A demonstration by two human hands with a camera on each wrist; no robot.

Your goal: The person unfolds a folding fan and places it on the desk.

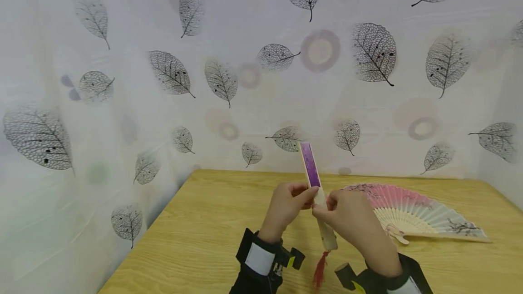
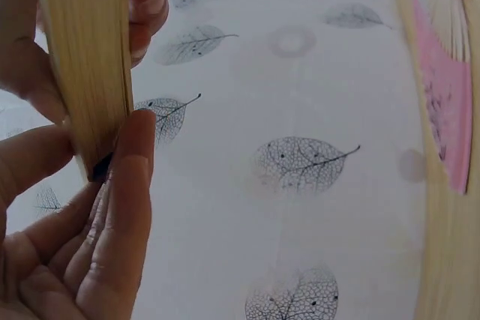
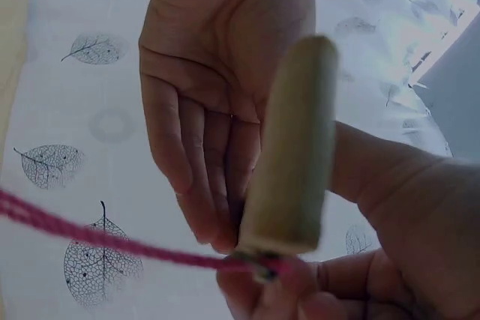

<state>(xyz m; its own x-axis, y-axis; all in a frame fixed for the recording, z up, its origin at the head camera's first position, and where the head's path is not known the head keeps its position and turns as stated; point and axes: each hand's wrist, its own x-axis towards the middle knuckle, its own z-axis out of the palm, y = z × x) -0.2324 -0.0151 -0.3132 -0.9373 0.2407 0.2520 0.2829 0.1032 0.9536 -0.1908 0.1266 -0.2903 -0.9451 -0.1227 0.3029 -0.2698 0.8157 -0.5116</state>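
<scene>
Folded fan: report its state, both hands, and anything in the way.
Left hand and right hand pinching folded fan. Fan shut, raised, tassel hanging. Open fan on table beyond right hand; no obstruction seen.

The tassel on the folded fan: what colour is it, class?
The tassel is red; it shows best in the head view.

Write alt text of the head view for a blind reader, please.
A person's left hand and right hand hold a closed fan with a red tassel over a wooden table; an open pink-and-white fan lies at right.
</scene>
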